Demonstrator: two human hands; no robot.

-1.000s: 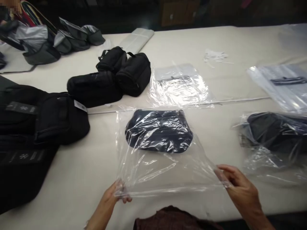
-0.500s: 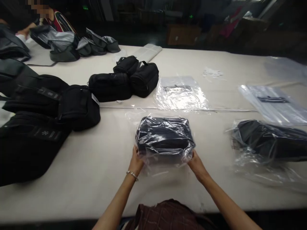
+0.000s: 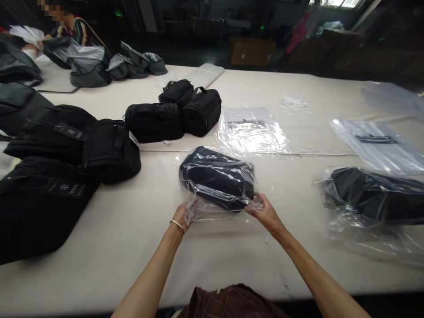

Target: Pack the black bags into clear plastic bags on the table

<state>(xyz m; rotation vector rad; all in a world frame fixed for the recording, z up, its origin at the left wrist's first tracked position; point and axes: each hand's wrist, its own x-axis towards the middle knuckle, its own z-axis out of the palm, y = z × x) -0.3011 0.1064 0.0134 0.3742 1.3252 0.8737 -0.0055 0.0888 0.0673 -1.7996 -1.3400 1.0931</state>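
Observation:
In front of me a black zip bag [image 3: 217,179] lies inside a clear plastic bag [image 3: 212,213], tilted a little on the table. My left hand [image 3: 184,215] is closed on the plastic at its near left corner, its fingertips partly hidden by the crumpled film. At the near right corner my right hand [image 3: 263,213] pinches the plastic between thumb and fingers, close against the end of the black bag. The plastic's near edge stretches loosely between both hands.
Several black bags [image 3: 111,152] crowd the left, with more black bags [image 3: 154,121] beyond the middle. Flat plastic bags [image 3: 255,132] lie behind and at right [image 3: 377,141]. A wrapped bag [image 3: 374,194] rests at right. A person [image 3: 77,31] works at the far left, by grey bags [image 3: 89,66].
The wrapped black bag has turned and tipped, its left end now farther away. Both hands have shifted from its sides to the near corners of the plastic.

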